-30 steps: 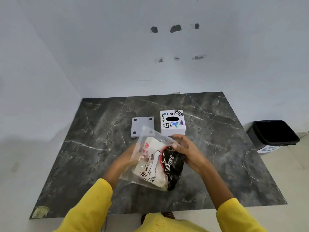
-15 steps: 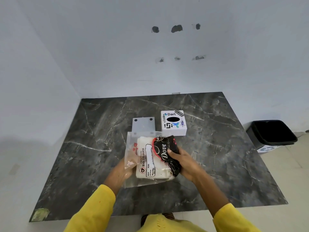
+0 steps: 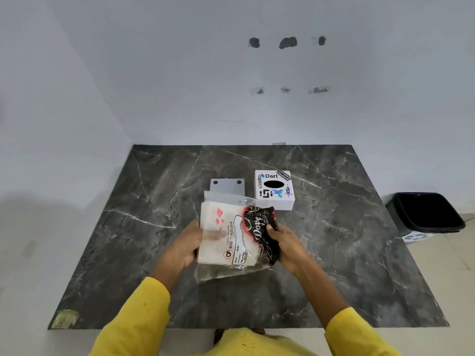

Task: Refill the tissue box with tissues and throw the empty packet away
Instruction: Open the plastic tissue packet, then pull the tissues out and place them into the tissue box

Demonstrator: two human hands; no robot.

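A clear plastic tissue packet point(image 3: 231, 235) with white tissues inside and a black "Dove" printed end lies flat over the middle of the dark marble table point(image 3: 347, 240). My left hand point(image 3: 186, 242) grips its left edge. My right hand point(image 3: 285, 244) grips the black end on the right. Behind the packet stands the white tissue box point(image 3: 274, 189) with stickers and a black oval slot on top. A grey square lid point(image 3: 227, 186) lies to the box's left, partly hidden by the packet's top flap.
A black waste bin point(image 3: 428, 214) stands on the floor off the table's right edge. White walls close the back and left sides. A worn yellowish sticker point(image 3: 63, 318) marks the table's near left corner.
The packet turned from tilted to level and came down flatter toward the table. My right hand shifted from its top edge to the black end; my left hand slid to the left edge.
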